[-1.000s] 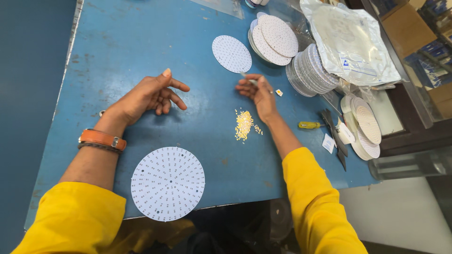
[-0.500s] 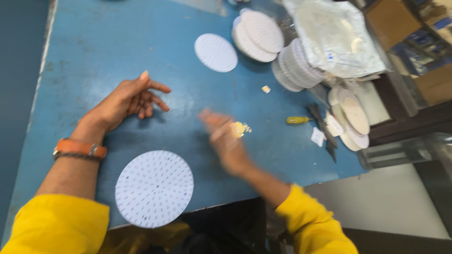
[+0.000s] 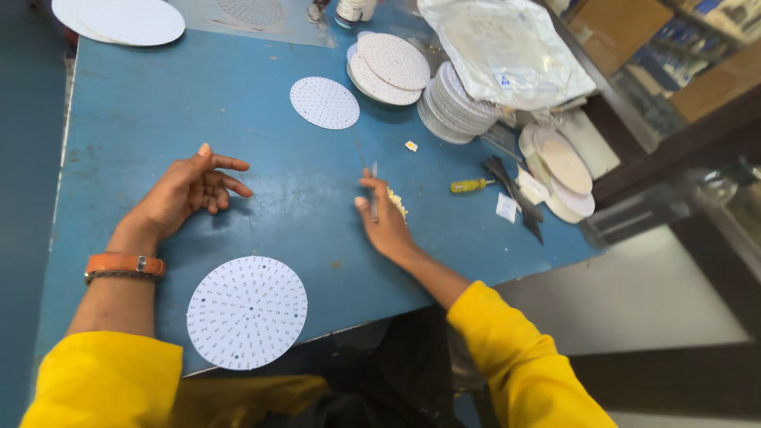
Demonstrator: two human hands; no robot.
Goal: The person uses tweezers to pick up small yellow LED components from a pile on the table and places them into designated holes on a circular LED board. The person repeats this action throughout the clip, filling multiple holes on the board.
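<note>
Pinching thin tweezers (image 3: 374, 190) in right hand (image 3: 386, 218), resting on blue table (image 3: 261, 119) just beside small yellowish pile (image 3: 397, 203). Left hand (image 3: 186, 192) empty, fingers loosely spread, resting left. White disc (image 3: 246, 312) near; another (image 3: 324, 102) far. Screwdriver (image 3: 471, 185) right.

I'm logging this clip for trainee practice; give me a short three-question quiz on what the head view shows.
1. True or false: the left hand rests on the blue table holding nothing.
2. What does the right hand pinch in its fingers? A) the yellow-handled screwdriver B) thin metal tweezers C) a round white board
3. Which thing lies nearest the person's body, between the two arms?

Key: 1 true. 2 B. 3 the round white dotted board.
</note>
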